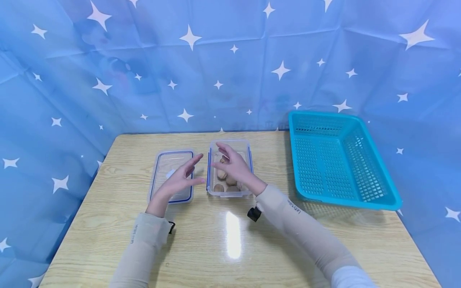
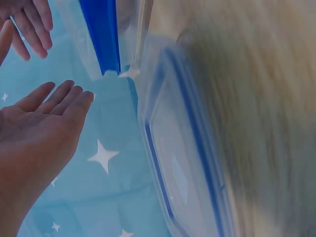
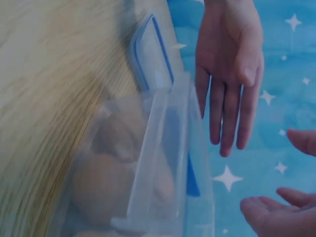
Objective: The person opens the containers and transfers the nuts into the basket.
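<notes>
A clear plastic box with blue edging stands on the table, and several brown walnuts lie inside it. Above this box is my right hand, fingers extended and holding nothing, covering part of the contents in the head view. To the left lies the box's clear lid, with a blue seal line around it. My left hand hovers over the lid's right side with straight fingers and nothing in its grasp. Both palms appear in the left wrist view, where the lid shows below the left hand.
A turquoise perforated basket sits at the right of the wooden table. Behind the table hangs a blue cloth with white stars. Dark wrist cameras stick out beneath the sleeves.
</notes>
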Motion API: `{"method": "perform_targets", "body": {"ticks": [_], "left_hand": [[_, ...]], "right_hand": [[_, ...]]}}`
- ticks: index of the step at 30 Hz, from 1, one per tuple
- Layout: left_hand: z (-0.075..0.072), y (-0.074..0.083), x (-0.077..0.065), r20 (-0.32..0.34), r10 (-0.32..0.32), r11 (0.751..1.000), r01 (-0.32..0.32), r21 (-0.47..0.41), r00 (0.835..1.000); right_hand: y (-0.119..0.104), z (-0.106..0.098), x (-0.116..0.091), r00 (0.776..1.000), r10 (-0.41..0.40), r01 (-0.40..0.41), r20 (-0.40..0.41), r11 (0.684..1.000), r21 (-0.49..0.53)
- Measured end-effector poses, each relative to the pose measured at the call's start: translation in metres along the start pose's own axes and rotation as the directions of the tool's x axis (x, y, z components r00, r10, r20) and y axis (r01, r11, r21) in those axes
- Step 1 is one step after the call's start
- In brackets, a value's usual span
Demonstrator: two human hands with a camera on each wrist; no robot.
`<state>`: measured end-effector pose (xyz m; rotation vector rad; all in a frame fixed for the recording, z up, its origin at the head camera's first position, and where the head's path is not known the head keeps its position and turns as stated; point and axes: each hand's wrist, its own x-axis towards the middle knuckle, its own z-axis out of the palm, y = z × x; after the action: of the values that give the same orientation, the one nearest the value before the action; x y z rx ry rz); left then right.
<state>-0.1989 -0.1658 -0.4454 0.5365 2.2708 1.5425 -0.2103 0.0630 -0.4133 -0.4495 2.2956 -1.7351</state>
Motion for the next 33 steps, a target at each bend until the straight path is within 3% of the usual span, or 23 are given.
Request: {"method": "perform_targets", "body": {"ticks": [18,27,33], "left_hand": [[0.028,-0.01,0.004,0.038,0.029,0.999,-0.028,-0.023,0.999],[0.032,-0.015,0.004,0.04,-0.002,0.999,0.004,-0.046,0.999],[0.034,-0.018,0.005,0.048,0.038,0.998,-0.036,-0.045,0.998]], "right_hand": [[0.031,-0.008,0.002,0.998,0.058,-0.059,-0.035,0.998,-0.032],[0.043,-0.006,0.002,0.998,0.061,-0.063,-0.035,0.996,-0.063],[0.048,-0.005,-0.001,0.995,0.091,-0.093,-0.035,0.991,-0.094]]}}
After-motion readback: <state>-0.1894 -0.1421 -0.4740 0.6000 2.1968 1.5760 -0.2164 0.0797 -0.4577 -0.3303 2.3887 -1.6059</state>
